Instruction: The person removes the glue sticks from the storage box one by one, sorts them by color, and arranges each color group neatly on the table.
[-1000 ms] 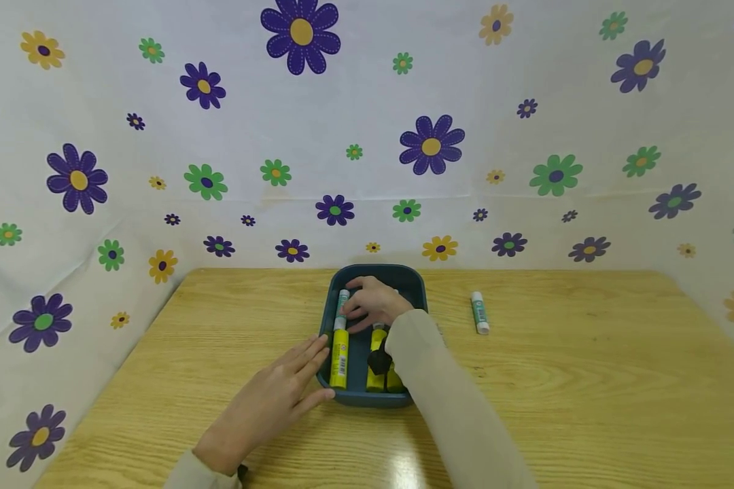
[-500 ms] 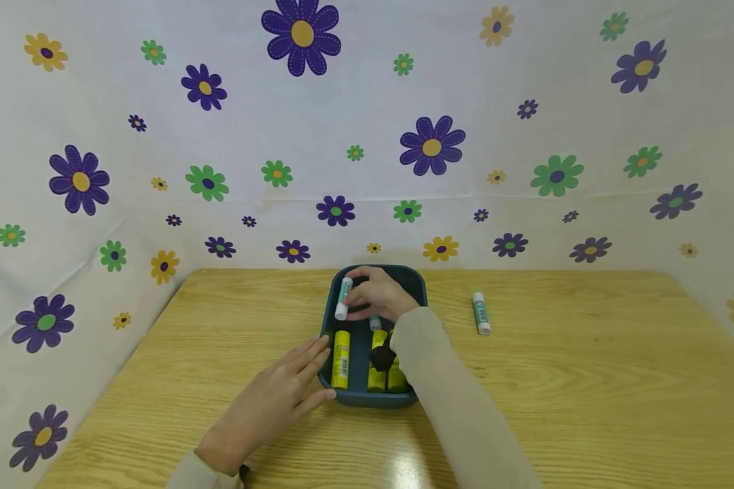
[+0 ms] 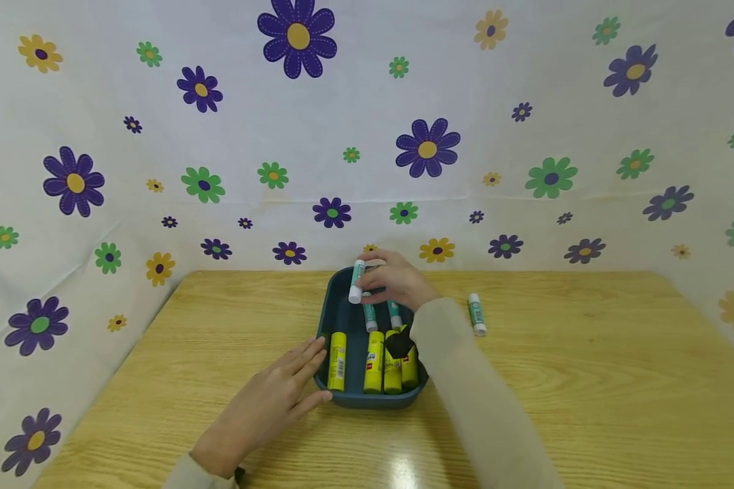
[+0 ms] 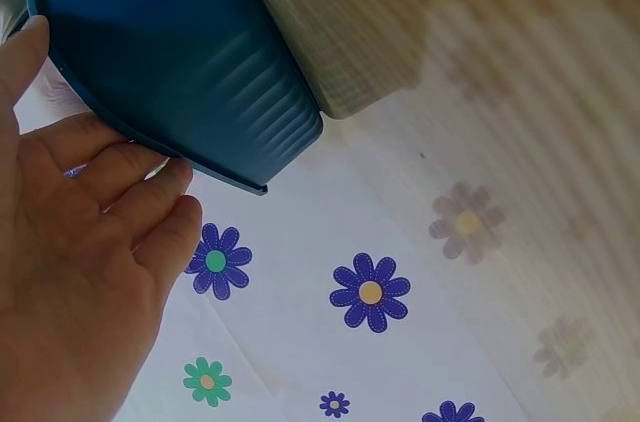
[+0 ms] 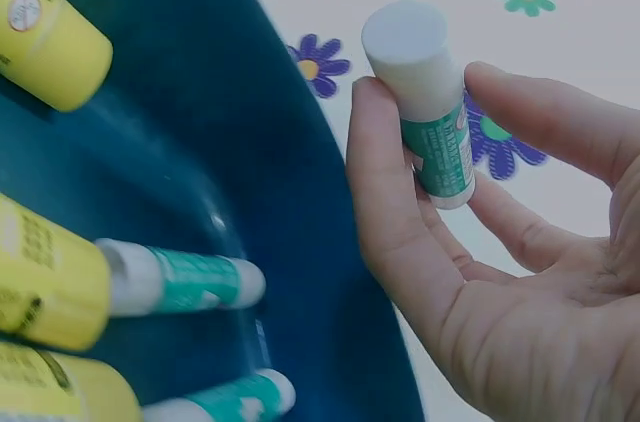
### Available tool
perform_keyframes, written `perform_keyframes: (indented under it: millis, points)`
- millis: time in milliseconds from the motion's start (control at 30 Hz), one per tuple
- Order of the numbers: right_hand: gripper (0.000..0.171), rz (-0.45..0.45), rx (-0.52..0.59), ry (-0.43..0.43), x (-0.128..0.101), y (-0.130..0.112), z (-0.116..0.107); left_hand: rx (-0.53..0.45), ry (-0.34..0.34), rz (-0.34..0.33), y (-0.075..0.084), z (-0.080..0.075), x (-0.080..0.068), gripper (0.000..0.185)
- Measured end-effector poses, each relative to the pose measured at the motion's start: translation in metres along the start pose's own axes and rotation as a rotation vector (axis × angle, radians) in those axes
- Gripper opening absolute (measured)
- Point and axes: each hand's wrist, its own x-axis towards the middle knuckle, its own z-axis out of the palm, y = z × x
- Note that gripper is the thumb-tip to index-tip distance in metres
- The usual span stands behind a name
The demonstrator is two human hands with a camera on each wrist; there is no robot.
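Note:
My right hand (image 3: 397,280) pinches a small white-and-green glue stick (image 3: 357,282) between thumb and fingers, above the far part of a dark blue bin (image 3: 373,401). In the right wrist view, the held glue stick (image 5: 425,102) is tilted, its white cap toward the camera. Extended fingers of my left hand (image 3: 268,401) touch the bin's near left side; the left wrist view has them along the rim (image 4: 110,127). Inside lie a yellow glue stick (image 3: 337,361) on the left, several more yellow ones (image 3: 374,362) on the right, and two green-and-white glue sticks (image 3: 370,314) beyond those.
Another green-and-white glue stick (image 3: 476,314) lies on the wooden table (image 3: 587,380), right of the bin. A white cloth with printed flowers (image 3: 355,102) hangs behind the table and along its sides.
The right hand has lifted the green-and-white glue stick from the bin's left side, then carried it up and to the right. The left hand stays at the bin.

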Motion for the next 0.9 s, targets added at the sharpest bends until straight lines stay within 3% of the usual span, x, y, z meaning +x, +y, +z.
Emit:
perform_keyframes:
  millis: [533, 900]
  points:
    - [0.056, -0.07, -0.06, 0.008, -0.024, -0.023, -0.031, -0.013, -0.006, -0.007, 0.0, 0.0, 0.0, 0.067]
    - [0.057, -0.091, -0.087, 0.021, -0.04, -0.023, -0.057, -0.002, 0.002, 0.002, -0.001, 0.0, 0.0, 0.067]
